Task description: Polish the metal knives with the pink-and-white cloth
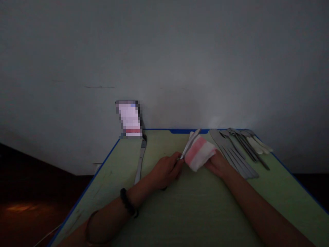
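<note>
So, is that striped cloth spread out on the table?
No: the cloth is gathered in the right hand, against a blade the left hand holds.

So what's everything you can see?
table: one, green and blue, below
wall: one, grey, behind table
screen: one, blurred pinkish, far left corner
lone utensil: one, silver, left, partly hidden
cutlery: several, grey, some pale handles, right
floor: one, dark reddish, lower left
cable: one, pale, lower left
unclear thing: one, pale, low wall
cloth: one, white and pink, over table's middle
held utensil: one, silver, against cloth
bracelet: one, black, left wrist
left hand: one, bare, around held utensil
right hand: one, bare, holding cloth
</note>
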Demonstrator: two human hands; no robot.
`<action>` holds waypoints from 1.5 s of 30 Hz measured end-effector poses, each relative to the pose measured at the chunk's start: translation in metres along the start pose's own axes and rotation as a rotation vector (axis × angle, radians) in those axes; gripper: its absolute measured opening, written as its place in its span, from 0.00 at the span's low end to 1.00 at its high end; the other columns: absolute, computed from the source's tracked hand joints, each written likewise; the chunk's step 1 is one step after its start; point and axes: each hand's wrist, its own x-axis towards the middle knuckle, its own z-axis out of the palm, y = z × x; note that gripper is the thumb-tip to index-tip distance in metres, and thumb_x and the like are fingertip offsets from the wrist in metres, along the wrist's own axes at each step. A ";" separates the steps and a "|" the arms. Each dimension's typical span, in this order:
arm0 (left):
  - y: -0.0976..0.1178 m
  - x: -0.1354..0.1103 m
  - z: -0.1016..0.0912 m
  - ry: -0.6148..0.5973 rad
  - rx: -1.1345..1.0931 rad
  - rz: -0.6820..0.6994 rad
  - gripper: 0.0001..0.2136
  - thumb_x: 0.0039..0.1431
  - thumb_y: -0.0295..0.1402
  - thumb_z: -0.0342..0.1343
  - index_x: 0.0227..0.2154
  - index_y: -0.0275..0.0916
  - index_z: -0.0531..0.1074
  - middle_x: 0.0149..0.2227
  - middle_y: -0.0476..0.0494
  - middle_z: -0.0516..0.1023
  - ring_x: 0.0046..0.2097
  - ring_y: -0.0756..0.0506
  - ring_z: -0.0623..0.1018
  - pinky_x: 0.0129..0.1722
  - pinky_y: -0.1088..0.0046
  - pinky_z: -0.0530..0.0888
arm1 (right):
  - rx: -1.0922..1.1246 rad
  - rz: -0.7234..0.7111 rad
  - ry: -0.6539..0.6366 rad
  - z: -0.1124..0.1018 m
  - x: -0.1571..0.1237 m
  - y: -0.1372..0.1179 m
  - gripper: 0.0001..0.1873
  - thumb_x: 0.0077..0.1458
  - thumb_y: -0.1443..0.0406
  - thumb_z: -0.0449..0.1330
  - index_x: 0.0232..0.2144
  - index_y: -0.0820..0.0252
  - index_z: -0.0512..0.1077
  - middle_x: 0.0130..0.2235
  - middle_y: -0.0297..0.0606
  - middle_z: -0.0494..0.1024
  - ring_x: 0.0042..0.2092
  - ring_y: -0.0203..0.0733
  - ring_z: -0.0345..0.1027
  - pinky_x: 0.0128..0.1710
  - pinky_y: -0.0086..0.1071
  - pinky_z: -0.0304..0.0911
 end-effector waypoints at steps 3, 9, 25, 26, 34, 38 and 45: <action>0.001 0.000 0.000 0.008 0.044 0.015 0.12 0.65 0.37 0.35 0.35 0.39 0.62 0.20 0.52 0.71 0.25 0.49 0.73 0.28 0.76 0.66 | 0.097 0.023 -0.055 0.011 -0.005 -0.002 0.17 0.48 0.54 0.58 0.38 0.57 0.68 0.34 0.38 0.76 0.37 0.43 0.70 0.36 0.37 0.65; 0.007 -0.002 0.004 -0.011 0.181 0.095 0.11 0.64 0.36 0.39 0.38 0.39 0.65 0.29 0.46 0.75 0.28 0.48 0.74 0.29 0.74 0.65 | 0.297 0.052 0.012 0.031 -0.008 -0.007 0.14 0.44 0.59 0.63 0.33 0.61 0.71 0.31 0.36 0.76 0.35 0.41 0.70 0.38 0.34 0.65; 0.007 -0.006 0.001 -0.128 0.265 0.181 0.14 0.65 0.36 0.37 0.32 0.38 0.65 0.24 0.49 0.70 0.27 0.48 0.72 0.29 0.74 0.63 | 0.620 -0.081 0.297 0.009 0.012 -0.005 0.11 0.50 0.67 0.58 0.39 0.56 0.72 0.40 0.32 0.76 0.41 0.34 0.69 0.44 0.26 0.66; 0.007 -0.007 0.001 -0.120 0.250 0.168 0.14 0.65 0.37 0.36 0.33 0.38 0.65 0.25 0.49 0.71 0.27 0.48 0.72 0.29 0.74 0.63 | 0.609 -0.066 0.289 0.012 0.010 -0.004 0.11 0.49 0.66 0.58 0.38 0.56 0.72 0.39 0.33 0.76 0.40 0.35 0.70 0.42 0.27 0.67; 0.001 -0.005 0.002 -0.066 0.091 0.152 0.13 0.65 0.36 0.37 0.38 0.38 0.65 0.30 0.48 0.73 0.31 0.48 0.72 0.32 0.75 0.65 | 0.566 0.129 0.037 0.032 -0.005 0.000 0.12 0.51 0.60 0.59 0.34 0.63 0.72 0.32 0.38 0.77 0.35 0.39 0.70 0.39 0.33 0.66; 0.001 -0.006 0.001 -0.010 0.034 0.112 0.14 0.65 0.37 0.37 0.36 0.37 0.66 0.31 0.47 0.73 0.32 0.48 0.72 0.34 0.74 0.65 | 0.591 0.119 0.037 0.033 -0.004 -0.005 0.13 0.52 0.59 0.58 0.36 0.61 0.71 0.33 0.38 0.77 0.35 0.39 0.71 0.38 0.34 0.66; -0.002 0.000 0.000 0.037 -0.087 -0.003 0.15 0.64 0.37 0.37 0.29 0.37 0.64 0.24 0.51 0.68 0.28 0.50 0.69 0.29 0.75 0.64 | 0.844 0.106 0.059 0.011 -0.001 -0.020 0.15 0.55 0.58 0.51 0.34 0.61 0.71 0.35 0.40 0.77 0.40 0.41 0.70 0.41 0.36 0.66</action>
